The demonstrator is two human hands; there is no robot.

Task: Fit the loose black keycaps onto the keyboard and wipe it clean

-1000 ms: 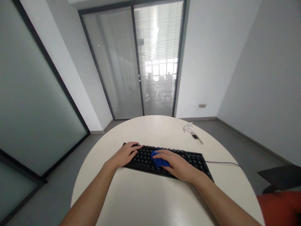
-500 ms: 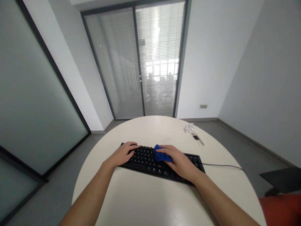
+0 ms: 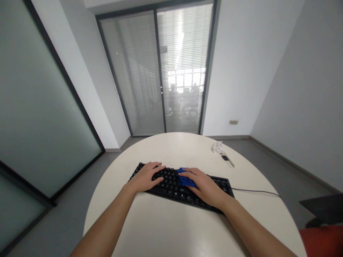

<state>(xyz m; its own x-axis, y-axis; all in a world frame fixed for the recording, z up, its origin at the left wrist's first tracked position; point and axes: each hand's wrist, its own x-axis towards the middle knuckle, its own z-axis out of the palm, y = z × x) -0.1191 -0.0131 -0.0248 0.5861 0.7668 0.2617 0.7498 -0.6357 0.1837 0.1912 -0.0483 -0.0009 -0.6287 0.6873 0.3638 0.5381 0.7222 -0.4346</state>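
Observation:
A black keyboard (image 3: 171, 193) lies at a slant on the round table, its keys facing up. On its left half rests my left hand (image 3: 147, 176), open, with fingers spread over the keys and nothing held. My right hand (image 3: 204, 186) presses a bunched blue cloth (image 3: 185, 179) onto the middle of the keys, its fingers closed over the cloth. The palm and wrist cover part of the keyboard's right side.
The cream round table (image 3: 150, 225) carries a crumpled white item (image 3: 217, 146) and a small brush-like item (image 3: 227, 159) at the back right. A dark cable (image 3: 254, 190) runs from the keyboard to the right edge. A red chair (image 3: 321, 239) stands at the lower right.
My left hand has slid a little to the right along the keyboard, uncovering its left end. The right hand and the blue cloth have shifted only slightly. The view has tilted slightly.

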